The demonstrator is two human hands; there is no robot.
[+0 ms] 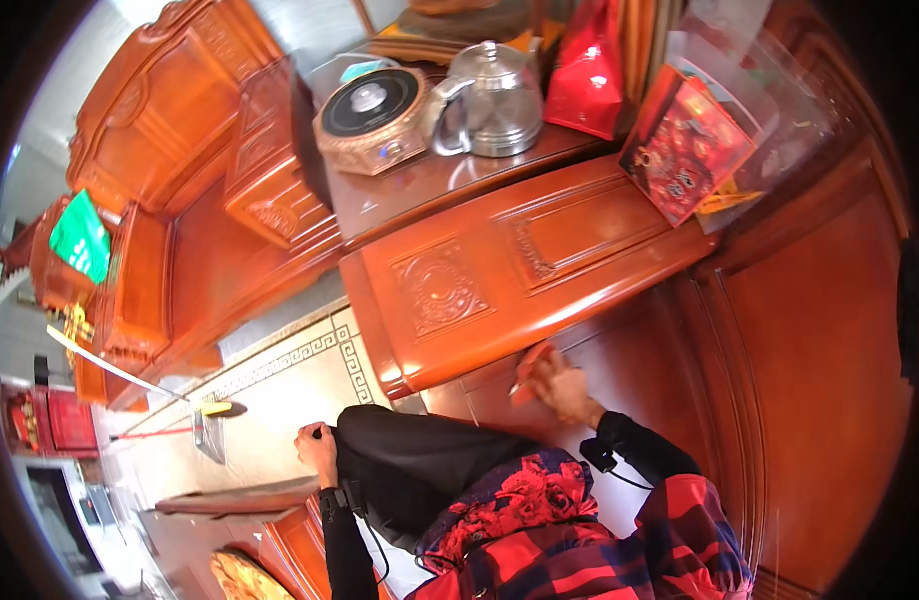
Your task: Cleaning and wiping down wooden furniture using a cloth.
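Observation:
My right hand (pixel 566 390) grips an orange-red cloth (pixel 529 369) against the dark reddish wooden seat (pixel 624 337), just below a carved wooden armrest (pixel 437 289). Part of the cloth is hidden under my fingers. My left hand (pixel 318 450) is beside my black-trousered knee (pixel 429 450); its fingers are curled in, and I see nothing held in it. Straps and small black devices with cables sit at both wrists. The panelled wooden backrest (pixel 812 300) rises to the right of the seat.
Beyond the armrest, a side table (pixel 369 210) carries a round electric cooker (pixel 373 112), a glass kettle (pixel 493 101) and a red bag (pixel 590 82). A printed red packet (pixel 684 150) leans near the backrest. A broom (pixel 215 408) and dustpan (pixel 210 439) are on the tiled floor (pixel 279 390).

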